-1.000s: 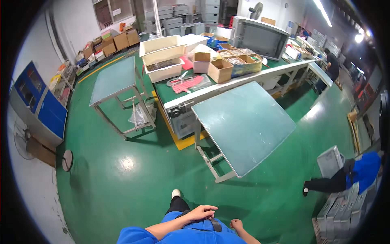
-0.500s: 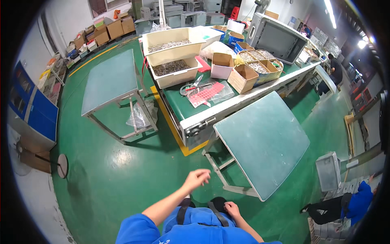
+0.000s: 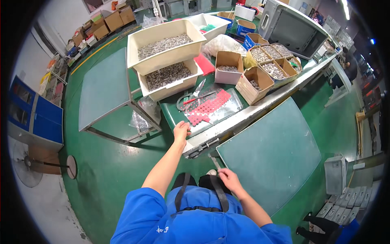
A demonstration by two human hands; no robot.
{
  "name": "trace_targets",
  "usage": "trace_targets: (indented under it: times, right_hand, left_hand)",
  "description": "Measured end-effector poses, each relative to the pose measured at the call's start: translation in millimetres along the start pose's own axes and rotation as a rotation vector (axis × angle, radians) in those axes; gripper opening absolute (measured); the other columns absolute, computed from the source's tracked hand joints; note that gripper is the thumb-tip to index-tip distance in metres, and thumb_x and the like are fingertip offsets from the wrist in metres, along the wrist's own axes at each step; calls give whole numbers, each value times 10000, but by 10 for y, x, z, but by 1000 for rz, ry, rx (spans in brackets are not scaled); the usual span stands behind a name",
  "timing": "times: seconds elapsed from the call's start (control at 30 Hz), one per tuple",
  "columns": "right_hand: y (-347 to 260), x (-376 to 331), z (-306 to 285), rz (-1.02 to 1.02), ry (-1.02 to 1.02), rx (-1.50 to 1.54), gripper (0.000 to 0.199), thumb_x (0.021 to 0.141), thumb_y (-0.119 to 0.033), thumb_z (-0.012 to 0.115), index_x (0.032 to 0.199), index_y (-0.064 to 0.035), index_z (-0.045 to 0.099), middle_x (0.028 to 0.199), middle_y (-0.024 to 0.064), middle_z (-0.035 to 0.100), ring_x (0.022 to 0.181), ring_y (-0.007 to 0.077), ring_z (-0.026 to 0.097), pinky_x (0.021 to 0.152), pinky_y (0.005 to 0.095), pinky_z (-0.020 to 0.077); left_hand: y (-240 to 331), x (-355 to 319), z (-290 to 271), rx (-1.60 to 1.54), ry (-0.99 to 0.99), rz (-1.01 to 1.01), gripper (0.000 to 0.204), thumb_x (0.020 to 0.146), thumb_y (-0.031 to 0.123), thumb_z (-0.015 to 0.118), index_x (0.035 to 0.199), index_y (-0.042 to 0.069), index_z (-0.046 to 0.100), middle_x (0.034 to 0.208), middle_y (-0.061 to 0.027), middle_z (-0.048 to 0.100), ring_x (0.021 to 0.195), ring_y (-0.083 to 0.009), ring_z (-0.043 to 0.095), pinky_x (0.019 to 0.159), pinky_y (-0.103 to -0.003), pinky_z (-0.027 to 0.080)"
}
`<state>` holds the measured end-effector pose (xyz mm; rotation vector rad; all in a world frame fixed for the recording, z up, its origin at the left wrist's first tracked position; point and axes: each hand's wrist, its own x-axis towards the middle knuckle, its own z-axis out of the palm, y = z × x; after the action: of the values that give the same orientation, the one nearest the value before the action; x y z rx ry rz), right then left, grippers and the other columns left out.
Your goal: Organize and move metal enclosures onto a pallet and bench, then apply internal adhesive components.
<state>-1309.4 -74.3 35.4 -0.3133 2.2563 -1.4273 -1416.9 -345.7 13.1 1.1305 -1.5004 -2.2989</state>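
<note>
Red dotted sheet (image 3: pixel 211 105) at the centre of the frame, your left hand (image 3: pixel 182 132) near it.
Clear plastic (image 3: pixel 235 101) and scissors (image 3: pixel 199 88) lie beside the sheet on the bench (image 3: pixel 227 131). Your left fingers are half curled at the bench's near corner, apparently holding nothing; contact is unclear. Your right hand (image 3: pixel 229 179), lower centre, curls loosely beside the green-topped table (image 3: pixel 272 142); whether it grips anything, you cannot tell. Tugging the plastic could drag the sheet and scissors along; turning carelessly could knock your right knuckles against the table's edge.
</note>
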Motion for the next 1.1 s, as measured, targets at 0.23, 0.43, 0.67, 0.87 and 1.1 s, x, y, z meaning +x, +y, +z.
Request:
trace_targets:
  times: [0.23,0.43,0.67,0.87,1.1]
  right_hand:
    - [-517,912,-84,-12,24,-34,188,788,-135,484,924,-23,548,794,108,559,670,178,549,619,269,438]
    - [-971,1563,301,-88,221,71,178,770,-92,503,932,-32,544,835,110,538,696,204,547,633,278,435]
    - [-1134,2451,704,-263,396,-236,219,685,-83,562,903,-59,570,888,105,528,851,267,511,744,330,409]
    - [-886,2708,775,-34,246,-93,163,673,-61,560,831,-29,585,820,113,528,768,260,538,668,354,434]
    - [-790,2960,744,-17,163,-501,85,535,-127,560,537,-42,552,568,152,526,518,308,531,455,387,418]
  left_hand:
    - [98,441,175,-6,-80,-157,283,700,45,601,958,0,492,727,-31,541,527,-65,458,387,-174,332]
    - [232,462,88,-66,-265,-284,168,698,15,601,835,14,504,630,0,492,479,-39,411,363,-154,287]
    - [359,595,-94,-84,-388,-328,178,701,-11,589,844,25,489,661,-4,500,471,-43,410,363,-154,274]
    - [421,712,-69,-63,-523,-376,191,703,-4,574,877,23,502,659,-2,499,450,-34,383,352,-142,231]
    - [283,770,28,26,-528,-304,240,728,25,551,955,58,481,692,-1,512,477,-28,421,354,-126,257]
